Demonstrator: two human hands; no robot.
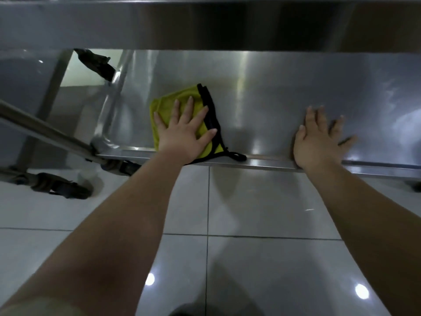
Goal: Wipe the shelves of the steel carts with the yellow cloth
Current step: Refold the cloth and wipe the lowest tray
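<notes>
One yellow cloth (162, 106) lies on the lower shelf (262, 92) by its front-left corner, under the left hand (182, 131), whose straight, spread fingers press flat on it without curling. Further right along that shelf, well apart, the right hand (319, 142) rests splayed at the front lip, holding nothing.

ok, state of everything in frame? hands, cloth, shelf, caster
left hand: flat, fingers spread, pressing on the yellow cloth
right hand: flat, fingers spread, resting on bare shelf
yellow cloth: folded, lying on the shelf, black trim overhanging the front edge
lower shelf: glossy, reflective
caster: on the tiled floor
</notes>
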